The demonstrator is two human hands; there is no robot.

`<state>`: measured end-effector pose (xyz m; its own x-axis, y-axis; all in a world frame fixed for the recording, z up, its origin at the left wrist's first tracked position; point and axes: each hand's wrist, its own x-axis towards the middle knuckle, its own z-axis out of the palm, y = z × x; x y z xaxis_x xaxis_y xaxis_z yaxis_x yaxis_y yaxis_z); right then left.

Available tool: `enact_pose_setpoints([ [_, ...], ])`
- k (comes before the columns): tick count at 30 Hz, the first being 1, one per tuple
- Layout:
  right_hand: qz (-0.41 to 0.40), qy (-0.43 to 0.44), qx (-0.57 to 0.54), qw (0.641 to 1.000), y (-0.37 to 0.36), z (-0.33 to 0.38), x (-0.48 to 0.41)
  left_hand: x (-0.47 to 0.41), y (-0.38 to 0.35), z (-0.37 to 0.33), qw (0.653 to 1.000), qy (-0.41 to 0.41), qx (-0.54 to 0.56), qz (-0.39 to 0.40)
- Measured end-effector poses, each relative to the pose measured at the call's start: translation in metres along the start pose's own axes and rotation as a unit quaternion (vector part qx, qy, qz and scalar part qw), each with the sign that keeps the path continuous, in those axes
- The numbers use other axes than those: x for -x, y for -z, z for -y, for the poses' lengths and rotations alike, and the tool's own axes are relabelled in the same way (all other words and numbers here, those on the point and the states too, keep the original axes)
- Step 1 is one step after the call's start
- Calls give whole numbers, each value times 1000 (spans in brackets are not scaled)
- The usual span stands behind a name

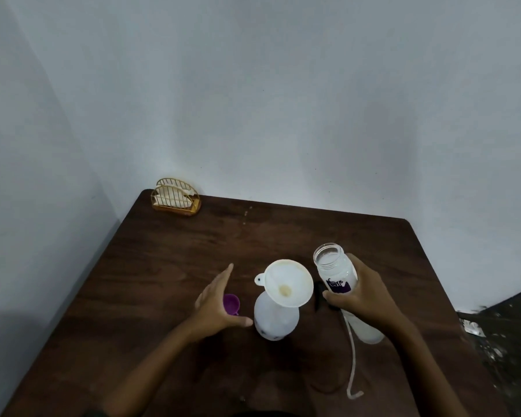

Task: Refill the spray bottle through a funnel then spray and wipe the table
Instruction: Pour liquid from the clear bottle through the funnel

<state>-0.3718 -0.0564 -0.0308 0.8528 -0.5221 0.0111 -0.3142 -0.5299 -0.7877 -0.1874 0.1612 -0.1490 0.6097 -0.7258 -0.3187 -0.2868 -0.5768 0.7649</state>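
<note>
Refill step, pour not yet begun as far as can be judged. Spray bottle [275, 319] stands upright on the table [169, 266] near the front centre, neck open, white funnel [286, 282] seated in it; funnel bowl shows a faint yellowish patch at the throat but no stream of liquid. Right hand [363, 299] is wrapped around a clear, uncapped water bottle [339, 275] with a purple label, held at 3 o'clock of the funnel, tilted only slightly, mouth up and away from the person. Left hand [215, 305] is empty, fingers spread and flat, thumb reaching toward the spray bottle's flank at its 9 o'clock; contact cannot be told. A small purple cap [231, 303] lies just under that palm. The sprayer's dip tube [353, 359] trails on the table at 5 o'clock of the spray bottle; its dark head is mostly hidden behind the funnel and right hand. Napkin holder [176, 197] sits at the far 11 o'clock corner. Next move, by judgement: steady the spray bottle with the left hand, bring the water bottle's mouth over the funnel rim, tip slowly so the funnel neither overflows nor topples.
</note>
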Motion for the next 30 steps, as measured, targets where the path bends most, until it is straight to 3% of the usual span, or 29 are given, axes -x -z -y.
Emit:
enact_pose_setpoints([
  [3,28,-4,40,999,1,-1,0,14,10,-44,992,-118,51,6],
  [7,51,-6,85,995,2,-5,-2,21,9,-82,974,-211,-66,-48],
  [15,66,-1,136,989,2,-8,-7,6,1,-98,968,-182,-172,-33],
  [23,84,0,228,970,2,-5,-10,5,0,-95,971,-172,-161,-53],
  [30,101,-5,274,957,3,4,-10,9,-1,-94,984,-143,-105,-20],
])
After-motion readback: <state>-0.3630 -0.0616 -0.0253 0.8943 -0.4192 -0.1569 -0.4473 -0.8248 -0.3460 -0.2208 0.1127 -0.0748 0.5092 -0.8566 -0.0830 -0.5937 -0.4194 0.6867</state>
